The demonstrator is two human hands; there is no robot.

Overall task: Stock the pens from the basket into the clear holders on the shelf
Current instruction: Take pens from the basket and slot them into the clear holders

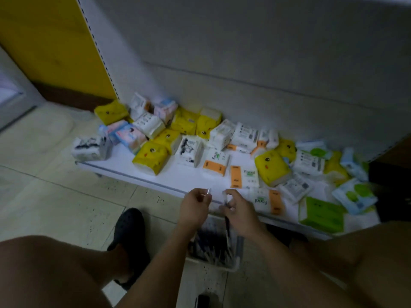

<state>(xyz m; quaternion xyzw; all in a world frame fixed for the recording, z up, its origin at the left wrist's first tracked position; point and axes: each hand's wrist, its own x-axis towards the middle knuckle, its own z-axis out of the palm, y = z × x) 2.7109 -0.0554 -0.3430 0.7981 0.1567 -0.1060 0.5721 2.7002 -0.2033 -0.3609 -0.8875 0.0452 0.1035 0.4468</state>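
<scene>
Many pens heaped in a pale basket on the tiled floor, at six o'clock in the view, between bare knees. Directly at twelve o'clock from the basket, right hand curled round one dark pen hanging straight down over the heap. Just beside it at nine o'clock, left hand pinching a thin pale piece at the fingertips, too blurred to name. Beyond both hands, at twelve o'clock, low white shelf strewn with tissue packs in yellow, white, orange and green. Black shoe at nine o'clock from the basket, flat on the tiles
</scene>
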